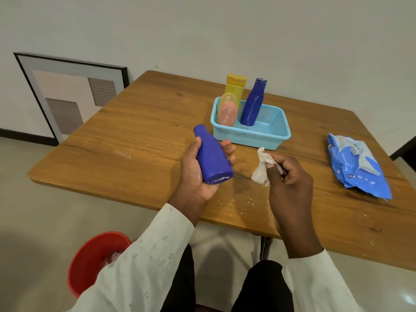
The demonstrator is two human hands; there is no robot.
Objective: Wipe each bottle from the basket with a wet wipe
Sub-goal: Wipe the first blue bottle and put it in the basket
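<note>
My left hand [193, 174] grips a blue bottle [211, 156] above the table, its base turned toward me and its neck pointing away. To its right, my right hand [290, 174] pinches a crumpled white wet wipe [262, 168], a short gap from the bottle. Behind them a light blue basket [265, 136] stands on the wooden table [135, 136]. Inside it are a tall dark blue bottle [252, 102], a yellow bottle [235, 86] and a pink translucent bottle [227, 111].
A blue pack of wet wipes [358, 165] lies at the table's right side. A red bin [94, 257] sits on the floor below my left arm. A framed picture [69, 95] leans on the wall to the left.
</note>
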